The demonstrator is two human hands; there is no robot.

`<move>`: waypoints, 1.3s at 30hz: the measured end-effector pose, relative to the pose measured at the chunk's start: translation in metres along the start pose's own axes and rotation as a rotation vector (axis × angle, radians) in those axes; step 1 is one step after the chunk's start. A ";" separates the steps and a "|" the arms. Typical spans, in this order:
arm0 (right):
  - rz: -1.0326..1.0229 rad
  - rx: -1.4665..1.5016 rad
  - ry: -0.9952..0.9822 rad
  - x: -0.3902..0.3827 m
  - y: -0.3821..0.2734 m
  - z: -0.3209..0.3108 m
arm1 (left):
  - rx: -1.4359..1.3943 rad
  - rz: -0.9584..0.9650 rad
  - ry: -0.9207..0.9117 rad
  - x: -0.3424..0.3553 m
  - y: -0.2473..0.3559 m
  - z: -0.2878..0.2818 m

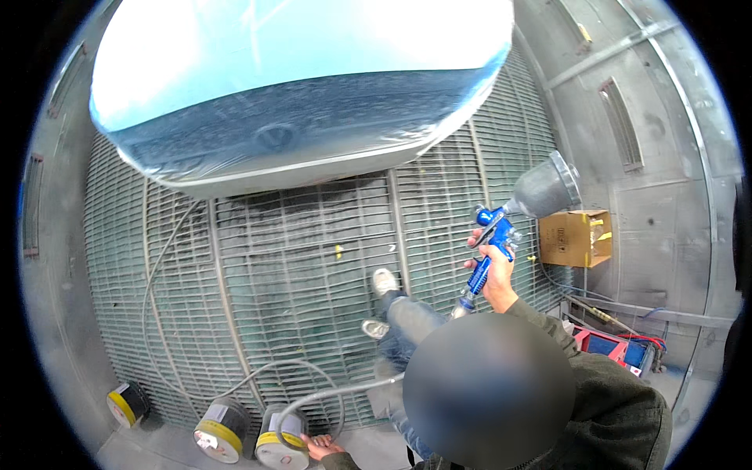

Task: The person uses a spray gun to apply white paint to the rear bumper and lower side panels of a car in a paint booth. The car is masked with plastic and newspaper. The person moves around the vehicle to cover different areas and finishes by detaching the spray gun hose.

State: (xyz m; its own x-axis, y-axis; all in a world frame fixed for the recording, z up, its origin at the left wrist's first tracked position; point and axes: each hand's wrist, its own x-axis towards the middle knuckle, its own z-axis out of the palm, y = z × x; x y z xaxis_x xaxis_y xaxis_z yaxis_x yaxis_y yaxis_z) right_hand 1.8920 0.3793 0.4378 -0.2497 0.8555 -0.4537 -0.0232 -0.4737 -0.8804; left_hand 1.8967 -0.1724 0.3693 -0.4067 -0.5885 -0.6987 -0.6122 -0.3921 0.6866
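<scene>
Spray gun: a blue spray gun (492, 249) with a grey cup (546, 188) on top, held up at centre right; its long axis runs from the hose fitting at lower left up to the cup at upper right; the nozzle seems to face up and left, toward the car.
Right hand: the right hand (495, 270) is wrapped around the blue handle, fingers closed at the trigger; this hand is the one on the gun.
Left hand: the left hand (321, 448) is low at the bottom edge, well apart from the gun, resting on or just beside a grey hose (329, 395); whether it grips the hose I cannot tell.
Car: a vehicle body wrapped in clear plastic sheeting (298, 94) fills the top, up and left of the gun, not touching it.
Floor: a metal grate floor (282, 266) beneath; the person's shoe (384, 280) stands on it.
Surroundings: three yellow-ended tape rolls (219, 435) at lower left; a cardboard box (576, 237) to the right; red and blue equipment (615, 346) at lower right.
</scene>
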 end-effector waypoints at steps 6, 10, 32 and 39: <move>-0.035 -0.168 -0.126 0.059 -0.061 -0.083 | 0.339 0.318 0.102 -0.012 -0.137 -0.046; -0.067 -0.307 -0.269 0.125 -0.091 -0.119 | 0.683 0.631 0.062 -0.114 -0.202 0.001; -0.322 -0.059 -0.710 0.425 0.166 -0.217 | 0.354 1.037 -0.208 -0.041 -0.438 0.315; -0.468 0.090 -0.616 0.451 0.257 -0.211 | 0.216 1.148 -0.262 -0.024 -0.457 0.327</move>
State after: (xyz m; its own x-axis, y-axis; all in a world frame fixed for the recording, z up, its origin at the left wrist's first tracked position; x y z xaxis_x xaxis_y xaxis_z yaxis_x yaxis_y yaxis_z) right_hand 1.9776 0.6878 -0.0228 -0.6870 0.7122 0.1440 -0.3308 -0.1301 -0.9347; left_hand 1.9648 0.2525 0.0066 -0.9007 -0.3455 0.2636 0.1077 0.4101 0.9057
